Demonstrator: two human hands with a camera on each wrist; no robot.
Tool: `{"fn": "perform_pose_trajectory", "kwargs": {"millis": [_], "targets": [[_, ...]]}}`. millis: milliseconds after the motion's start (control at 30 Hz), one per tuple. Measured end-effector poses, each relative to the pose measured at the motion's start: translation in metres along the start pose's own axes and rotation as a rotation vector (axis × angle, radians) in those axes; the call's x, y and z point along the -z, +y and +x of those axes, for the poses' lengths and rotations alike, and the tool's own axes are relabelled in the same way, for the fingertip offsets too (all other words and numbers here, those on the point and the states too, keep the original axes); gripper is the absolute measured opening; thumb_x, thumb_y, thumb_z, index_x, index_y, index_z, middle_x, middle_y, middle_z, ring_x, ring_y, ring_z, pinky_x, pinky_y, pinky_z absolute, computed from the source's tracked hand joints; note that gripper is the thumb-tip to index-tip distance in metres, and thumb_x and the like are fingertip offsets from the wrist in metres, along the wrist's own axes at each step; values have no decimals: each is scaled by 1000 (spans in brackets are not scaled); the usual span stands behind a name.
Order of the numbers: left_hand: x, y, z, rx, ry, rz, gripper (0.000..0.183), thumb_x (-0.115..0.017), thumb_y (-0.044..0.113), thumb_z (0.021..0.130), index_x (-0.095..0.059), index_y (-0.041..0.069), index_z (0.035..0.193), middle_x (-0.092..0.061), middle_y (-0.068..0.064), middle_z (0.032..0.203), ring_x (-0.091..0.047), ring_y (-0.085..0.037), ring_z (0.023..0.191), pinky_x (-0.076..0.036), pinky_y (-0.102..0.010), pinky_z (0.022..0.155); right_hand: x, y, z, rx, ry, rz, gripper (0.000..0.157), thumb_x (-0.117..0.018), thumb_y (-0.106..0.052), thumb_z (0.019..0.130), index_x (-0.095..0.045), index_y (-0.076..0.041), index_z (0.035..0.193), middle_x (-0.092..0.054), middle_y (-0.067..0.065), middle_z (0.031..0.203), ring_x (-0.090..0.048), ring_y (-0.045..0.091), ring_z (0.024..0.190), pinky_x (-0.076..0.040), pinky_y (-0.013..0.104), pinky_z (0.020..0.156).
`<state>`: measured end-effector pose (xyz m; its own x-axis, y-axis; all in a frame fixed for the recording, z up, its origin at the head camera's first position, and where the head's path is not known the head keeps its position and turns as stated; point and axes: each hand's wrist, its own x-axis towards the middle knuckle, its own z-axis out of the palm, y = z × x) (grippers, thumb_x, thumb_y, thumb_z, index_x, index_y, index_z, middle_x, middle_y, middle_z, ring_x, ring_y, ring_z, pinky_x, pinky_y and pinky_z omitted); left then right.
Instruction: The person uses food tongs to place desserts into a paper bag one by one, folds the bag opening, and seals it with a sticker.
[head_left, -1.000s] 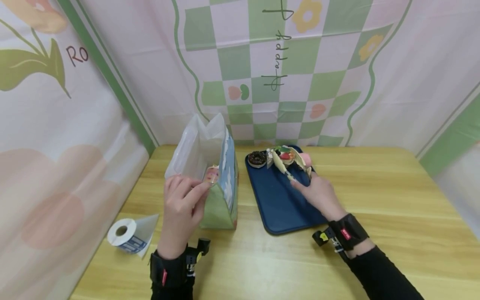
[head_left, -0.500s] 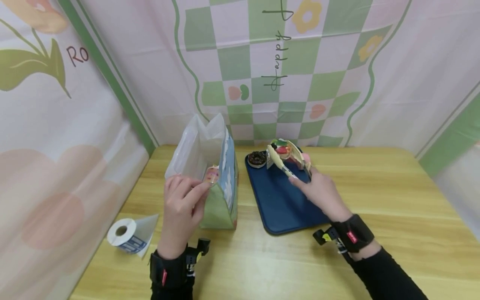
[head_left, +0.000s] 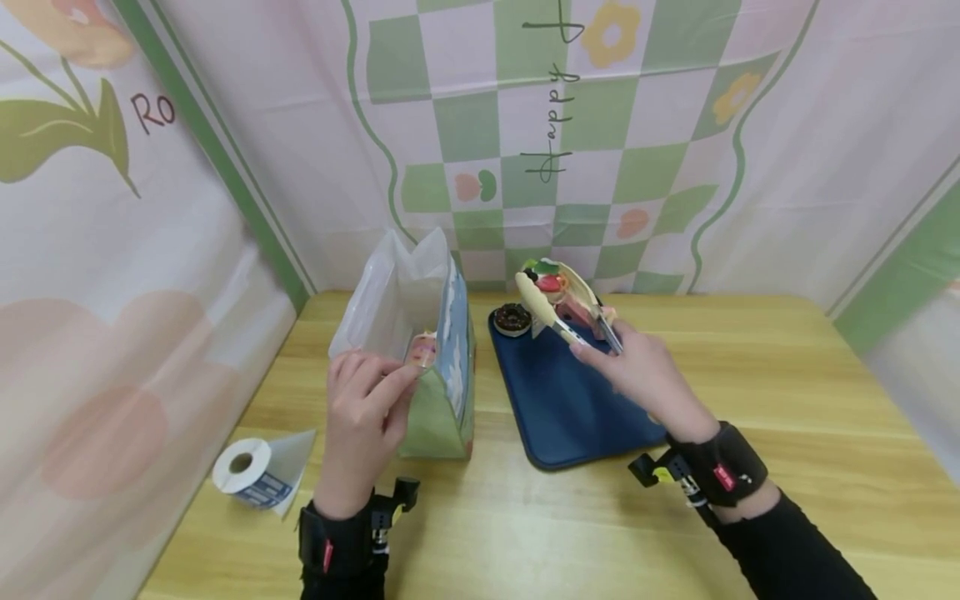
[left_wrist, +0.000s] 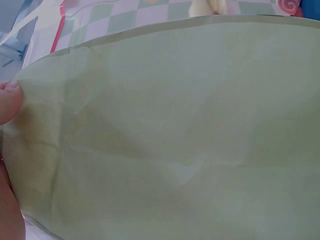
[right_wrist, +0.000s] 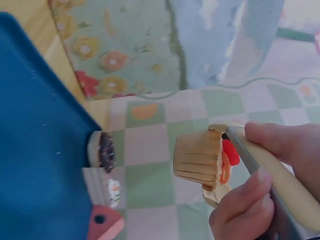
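I have the fingers of my right hand (head_left: 648, 379) curled round the tongs (head_left: 535, 298), which grip a fruit-topped tart (right_wrist: 196, 155) above the tray's far end. Left of the tray (head_left: 577, 408), my left hand (head_left: 367, 404) pinches the rim of a bag (head_left: 435, 421) holding a pink item (head_left: 422, 348). The tray, on the counter (head_left: 787, 417), carries a doughnut (head_left: 512, 319); checkered cloth (head_left: 468, 125) hangs behind.
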<state>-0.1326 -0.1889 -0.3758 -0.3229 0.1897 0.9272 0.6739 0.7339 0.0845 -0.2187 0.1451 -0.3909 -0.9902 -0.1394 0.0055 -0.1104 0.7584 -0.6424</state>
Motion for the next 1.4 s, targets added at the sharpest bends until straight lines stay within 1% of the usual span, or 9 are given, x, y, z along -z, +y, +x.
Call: {"fn": "perform_pose_trajectory", "kwargs": {"millis": [167, 300, 467, 733, 967, 1100, 1233, 1333, 1400], "targets": [[0, 0, -1, 1, -1, -2, 21, -59, 19, 97, -74, 8, 89, -66, -6, 78, -55, -26, 77, -38, -45, 84, 7, -12, -4, 45, 25, -5, 63, -56, -68, 86, -53, -12, 113, -61, 8, 69, -60, 19, 51, -47, 33, 48], [1, 0, -1, 2, -2, -4, 21, -58, 19, 97, -74, 8, 89, -66, -6, 78, -55, -25, 77, -38, -45, 84, 15, -21, -8, 63, 36, -30, 63, -56, -68, 86, -53, -11, 111, -62, 7, 66, -60, 18, 50, -46, 33, 49], [1, 1, 0, -3, 3, -10, 21, -58, 19, 97, -74, 8, 89, -66, -6, 78, -55, -25, 76, -38, -45, 83, 24, -31, -13, 70, 27, -41, 62, -55, -69, 86, -52, -10, 107, -62, 8, 69, -60, 17, 51, -46, 33, 50], [0, 1, 1, -7, 5, -10, 21, -58, 19, 97, -74, 8, 89, -66, -6, 78, -55, -26, 76, -38, -45, 83, 31, -41, -19, 68, 10, -43, 60, -56, -69, 86, -51, -11, 101, -62, 8, 71, -61, 16, 53, -48, 33, 51], [0, 1, 1, -17, 16, -11, 21, -59, 19, 97, -74, 8, 89, -66, -6, 78, -55, -25, 76, -38, -45, 82, 39, -52, -24, 108, 27, -58, 62, -55, -69, 87, -52, -13, 115, -64, 8, 70, -62, 16, 53, -49, 33, 53], [0, 1, 2, -14, 10, -12, 20, -59, 18, 97, -74, 8, 89, -66, -6, 78, -55, -26, 76, -38, -45, 82, 44, -60, -25, 143, 51, -81, 61, -54, -68, 87, -52, -14, 114, -62, 7, 67, -61, 15, 52, -48, 33, 54], [2, 1, 1, -4, -1, -8, 20, -59, 18, 97, -74, 8, 89, -66, -6, 79, -55, -26, 77, -38, -45, 83, 47, -66, -27, 167, 64, -99, 63, -54, -68, 87, -51, -14, 119, -60, 5, 67, -61, 13, 52, -48, 33, 55], [2, 0, 1, 7, -12, -6, 19, -59, 18, 97, -74, 8, 90, -67, -6, 80, -56, -26, 77, -38, -45, 84, 48, -71, -27, 182, 66, -103, 62, -54, -68, 87, -52, -14, 117, -58, 5, 67, -61, 13, 51, -48, 33, 56], [3, 0, 0, 13, -16, -6, 19, -60, 18, 97, -74, 8, 90, -67, -6, 80, -56, -25, 78, -38, -45, 84, 49, -74, -28, 189, 65, -98, 60, -55, -68, 87, -52, -14, 111, -57, 4, 68, -61, 13, 51, -48, 32, 55]]}}
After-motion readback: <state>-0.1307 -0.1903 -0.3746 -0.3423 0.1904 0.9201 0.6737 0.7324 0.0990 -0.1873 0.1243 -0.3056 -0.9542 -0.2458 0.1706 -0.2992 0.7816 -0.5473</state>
